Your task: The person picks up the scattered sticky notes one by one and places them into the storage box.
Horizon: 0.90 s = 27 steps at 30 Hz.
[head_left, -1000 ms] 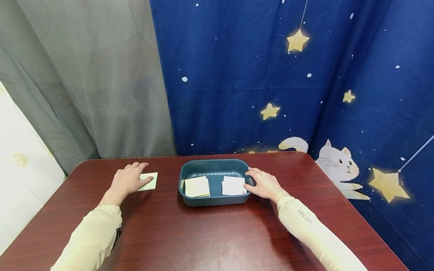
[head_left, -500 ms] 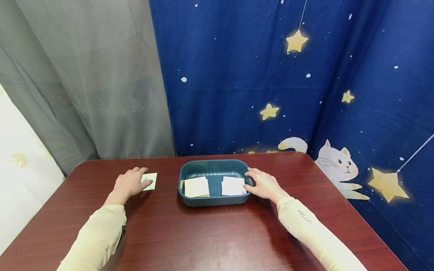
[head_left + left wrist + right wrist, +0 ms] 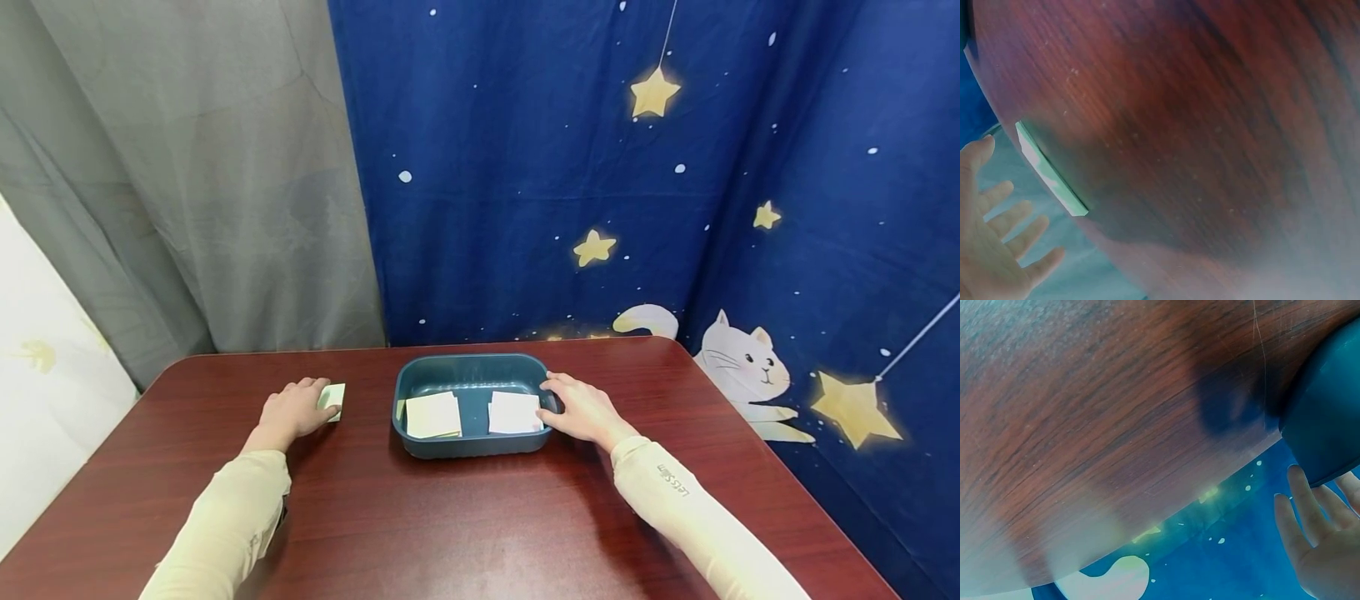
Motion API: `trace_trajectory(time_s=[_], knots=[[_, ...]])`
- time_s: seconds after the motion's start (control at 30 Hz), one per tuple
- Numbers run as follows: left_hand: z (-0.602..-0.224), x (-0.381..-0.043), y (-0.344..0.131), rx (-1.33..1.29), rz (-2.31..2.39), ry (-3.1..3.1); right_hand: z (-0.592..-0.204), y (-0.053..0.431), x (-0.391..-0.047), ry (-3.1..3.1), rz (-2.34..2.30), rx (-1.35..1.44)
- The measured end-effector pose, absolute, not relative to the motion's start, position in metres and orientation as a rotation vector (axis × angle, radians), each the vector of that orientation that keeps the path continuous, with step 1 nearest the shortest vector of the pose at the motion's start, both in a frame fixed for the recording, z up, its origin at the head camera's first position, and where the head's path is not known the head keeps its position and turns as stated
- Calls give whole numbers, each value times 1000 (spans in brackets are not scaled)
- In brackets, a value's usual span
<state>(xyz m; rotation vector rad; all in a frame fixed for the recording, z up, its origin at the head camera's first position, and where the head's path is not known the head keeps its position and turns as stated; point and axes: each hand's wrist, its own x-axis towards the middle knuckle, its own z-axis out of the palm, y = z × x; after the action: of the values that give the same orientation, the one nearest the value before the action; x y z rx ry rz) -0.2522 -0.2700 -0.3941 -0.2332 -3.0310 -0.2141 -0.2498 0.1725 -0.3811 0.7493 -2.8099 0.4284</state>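
Observation:
A small pale green note pad [image 3: 332,402] lies flat on the table, left of the bin. My left hand [image 3: 294,410] hovers over its left side and covers part of it; in the left wrist view the fingers [image 3: 1025,236] are spread, with a gap between them and the pad [image 3: 1050,170]. At the right end of a dark teal plastic bin [image 3: 472,447] is my right hand [image 3: 583,408], its fingertips at the rim. The right wrist view shows those fingers [image 3: 1310,515] loosely extended beside the bin wall [image 3: 1325,406]; the thumb is hidden there.
Inside the bin lie a stack of pale yellow notes [image 3: 433,415] on the left and a stack of white notes [image 3: 514,412] on the right. The reddish-brown table [image 3: 450,533] ends at a grey curtain [image 3: 285,208] and a blue star-printed curtain [image 3: 487,167].
My left hand has moved slightly right and toward me, covering more of the pad's left side. The right hand stays at the bin's rim, and the bin and notes keep their places.

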Motion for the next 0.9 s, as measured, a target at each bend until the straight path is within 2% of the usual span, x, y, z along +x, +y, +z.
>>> trace_trajectory(time_s=[0.9], knots=[[-407,-250,-274,-220,-106,-3070,-384,172,-250,-2798,429,744]])
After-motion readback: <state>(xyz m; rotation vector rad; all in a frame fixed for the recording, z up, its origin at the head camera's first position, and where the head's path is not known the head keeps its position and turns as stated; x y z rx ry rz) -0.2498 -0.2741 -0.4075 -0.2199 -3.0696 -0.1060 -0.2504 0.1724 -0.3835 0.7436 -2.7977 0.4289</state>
